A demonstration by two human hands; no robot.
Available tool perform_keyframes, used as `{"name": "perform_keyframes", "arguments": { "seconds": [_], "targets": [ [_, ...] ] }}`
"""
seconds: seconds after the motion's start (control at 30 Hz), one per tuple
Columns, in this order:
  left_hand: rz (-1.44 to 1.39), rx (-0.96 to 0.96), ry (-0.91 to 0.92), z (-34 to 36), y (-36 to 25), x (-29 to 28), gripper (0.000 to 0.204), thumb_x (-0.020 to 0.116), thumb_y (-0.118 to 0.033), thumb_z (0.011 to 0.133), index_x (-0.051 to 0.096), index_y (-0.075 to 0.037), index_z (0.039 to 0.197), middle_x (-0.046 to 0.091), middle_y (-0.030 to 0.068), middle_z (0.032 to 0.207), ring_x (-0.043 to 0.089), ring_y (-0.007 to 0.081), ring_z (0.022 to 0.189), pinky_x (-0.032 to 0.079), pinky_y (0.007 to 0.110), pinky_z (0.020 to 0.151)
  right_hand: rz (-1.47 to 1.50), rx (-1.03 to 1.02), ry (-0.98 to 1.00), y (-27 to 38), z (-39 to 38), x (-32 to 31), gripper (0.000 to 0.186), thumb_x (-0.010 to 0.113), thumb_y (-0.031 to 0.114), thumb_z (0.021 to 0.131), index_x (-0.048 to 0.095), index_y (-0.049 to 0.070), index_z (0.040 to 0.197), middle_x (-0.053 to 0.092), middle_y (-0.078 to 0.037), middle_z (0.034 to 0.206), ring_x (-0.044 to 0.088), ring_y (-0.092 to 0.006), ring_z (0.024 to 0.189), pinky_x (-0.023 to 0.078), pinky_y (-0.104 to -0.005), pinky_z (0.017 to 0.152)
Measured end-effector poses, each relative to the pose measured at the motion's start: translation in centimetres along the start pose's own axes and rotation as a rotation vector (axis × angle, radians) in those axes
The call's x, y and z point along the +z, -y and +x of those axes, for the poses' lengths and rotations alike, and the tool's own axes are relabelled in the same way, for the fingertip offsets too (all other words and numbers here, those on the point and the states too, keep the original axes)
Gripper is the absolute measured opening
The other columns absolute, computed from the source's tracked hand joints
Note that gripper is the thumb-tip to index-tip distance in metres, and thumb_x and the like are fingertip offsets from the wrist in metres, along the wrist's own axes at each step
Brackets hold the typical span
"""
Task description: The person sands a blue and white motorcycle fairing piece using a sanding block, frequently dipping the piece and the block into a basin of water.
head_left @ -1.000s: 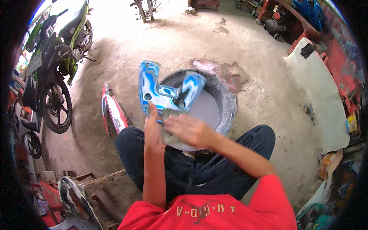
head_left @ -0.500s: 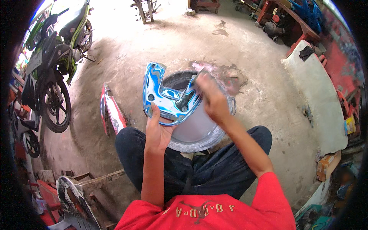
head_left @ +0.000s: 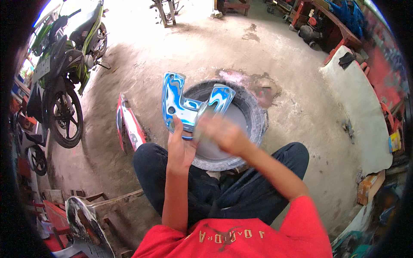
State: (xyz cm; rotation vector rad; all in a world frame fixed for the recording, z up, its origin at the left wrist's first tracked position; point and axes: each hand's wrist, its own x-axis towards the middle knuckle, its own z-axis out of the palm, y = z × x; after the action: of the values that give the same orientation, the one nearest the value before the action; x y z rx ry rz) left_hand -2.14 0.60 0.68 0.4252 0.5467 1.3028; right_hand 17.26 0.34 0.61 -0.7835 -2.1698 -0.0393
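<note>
A U-shaped motorbike panel (head_left: 174,99), white with wavy blue and grey patches, is held upright over a black tub (head_left: 258,124) of cloudy grey water. My left hand (head_left: 180,148) grips its lower edge, thumb on the front face. My right hand (head_left: 221,133), blurred by motion, is closed on a greyish, flat abrasive pad (head_left: 198,129) against the lower right part of the panel. The tub sits in front of my bent legs.
A green-black motorbike (head_left: 64,64) stands at left, with a red-and-white fairing piece (head_left: 130,124) on the concrete floor beside it. A plank seat or board (head_left: 116,202) is at lower left. Along the right are a pale board (head_left: 357,112), red bench (head_left: 348,34) and cardboard box (head_left: 370,185).
My right hand went up to the panel's upper right arm half a second ago and has since come back down and left with the pad. The panel has shifted slightly right and stays in my left hand.
</note>
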Motion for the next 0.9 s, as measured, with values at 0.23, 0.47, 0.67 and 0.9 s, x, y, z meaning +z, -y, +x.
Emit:
{"name": "perform_keyframes", "arguments": {
  "seconds": [0.23, 0.47, 0.67, 0.9],
  "targets": [
    [0.03, -0.003, -0.064, -0.1, -0.3, -0.3, 0.046, 0.05, -0.034, 0.108, 0.046, -0.003, 0.141, 0.059, 0.0162, 0.137, 0.061, 0.0306, 0.124, 0.053, 0.05, 0.102, 0.09, 0.031, -0.002, 2.4, 0.1, 0.6, 0.048, 0.056, -0.005, 0.082, 0.064, 0.006, 0.128, 0.064, -0.019, 0.132, 0.059, -0.037, 0.127, 0.049, -0.0445, 0.107],
    [-0.012, 0.005, -0.018, -0.8, -0.6, 2.3, 0.048, 0.05, -0.034, 0.108, 0.041, -0.005, 0.144, 0.056, 0.0164, 0.14, 0.06, 0.0318, 0.126, 0.053, 0.054, 0.102, -0.098, 0.279, -0.156, -3.7, 0.9, -0.4, 0.048, 0.055, -0.003, 0.085, 0.064, 0.006, 0.131, 0.063, -0.019, 0.136, 0.059, -0.0368, 0.128, 0.049, -0.0468, 0.107],
    [0.026, 0.046, -0.029, -0.7, -0.4, 2.4, 0.048, 0.051, -0.036, 0.107, 0.046, -0.003, 0.141, 0.059, 0.016, 0.138, 0.061, 0.032, 0.123, 0.053, 0.053, 0.101, -0.073, 0.105, -0.086, -2.6, 0.3, 0.1, 0.047, 0.055, -0.001, 0.086, 0.061, 0.001, 0.132, 0.062, -0.02, 0.137, 0.056, -0.0354, 0.132, 0.045, -0.0464, 0.111],
    [0.103, 0.039, 0.0, 0.0, -0.7, -0.6, 0.049, 0.05, -0.037, 0.107, 0.045, -0.002, 0.142, 0.059, 0.0161, 0.137, 0.061, 0.0321, 0.123, 0.053, 0.054, 0.101, 0.023, 0.002, 0.003, 1.0, -0.1, 1.3, 0.046, 0.058, 0.001, 0.086, 0.061, 0.004, 0.132, 0.062, -0.021, 0.136, 0.059, -0.0365, 0.128, 0.049, -0.0449, 0.106]
  ]
}}
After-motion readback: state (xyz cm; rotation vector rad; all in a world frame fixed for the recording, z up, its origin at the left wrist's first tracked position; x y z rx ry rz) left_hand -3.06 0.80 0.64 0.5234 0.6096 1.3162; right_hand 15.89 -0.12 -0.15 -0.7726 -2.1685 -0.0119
